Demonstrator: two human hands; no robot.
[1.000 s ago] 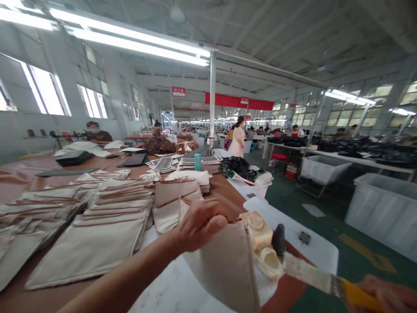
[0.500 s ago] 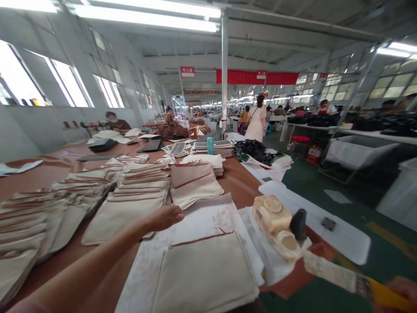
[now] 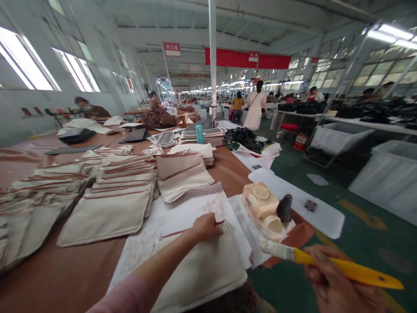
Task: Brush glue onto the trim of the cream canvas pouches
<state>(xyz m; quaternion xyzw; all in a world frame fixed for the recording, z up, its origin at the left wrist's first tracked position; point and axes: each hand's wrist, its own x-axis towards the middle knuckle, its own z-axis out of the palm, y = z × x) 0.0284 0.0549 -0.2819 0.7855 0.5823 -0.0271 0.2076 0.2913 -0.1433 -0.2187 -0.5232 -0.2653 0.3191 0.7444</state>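
Note:
My left hand (image 3: 208, 227) is closed at the brown top edge of a cream fabric panel (image 3: 208, 265), fingers pinched on that edge. The panel lies on a stained white sheet (image 3: 137, 243) in front of me. At the lower right, my right hand (image 3: 339, 278) grips a paintbrush (image 3: 355, 269) by its yellow handle. Its pale, clotted bristles point left, just below a cut-open, glue-stained plastic container (image 3: 260, 204). A dark cone-shaped piece (image 3: 284, 208) stands beside the container.
Overlapping rows of cream panels (image 3: 107, 208) cover the table's left side. Another stack (image 3: 184, 174) lies beyond the sheet, near a teal bottle (image 3: 199, 134). A bin of black scraps (image 3: 244, 141) stands past the table edge. Several people are farther off.
My left hand has moved right and down, from beside the far stack onto the front panel's edge. My right hand has brought the paintbrush further into view, leftward. The camera has turned slightly.

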